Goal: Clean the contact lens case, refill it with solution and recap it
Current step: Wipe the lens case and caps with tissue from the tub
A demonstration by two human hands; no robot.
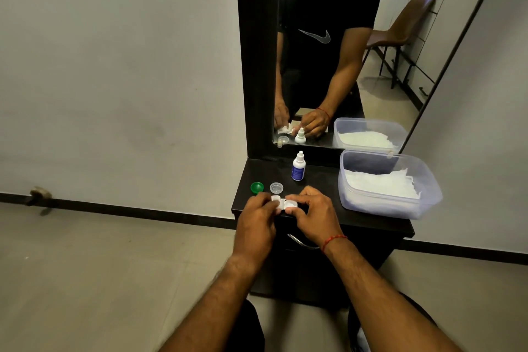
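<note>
The white contact lens case [289, 204] is held above the front edge of the dark dresser top [320, 194]. My right hand [313, 216] grips its right side. My left hand [257, 218] pinches a small piece of white tissue [275, 199] against the case's left well. Both caps are off: a green cap [257, 187] and a clear cap [276, 187] lie on the top just behind my hands. A small white solution bottle [298, 166] with a blue label stands upright further back, capped.
A clear plastic tub [428, 180] holding white tissues sits at the right of the dresser top. A mirror [343, 51] stands behind, reflecting me and a brown chair. A metal drawer handle [300, 243] is below my right hand. A wall lies to the left.
</note>
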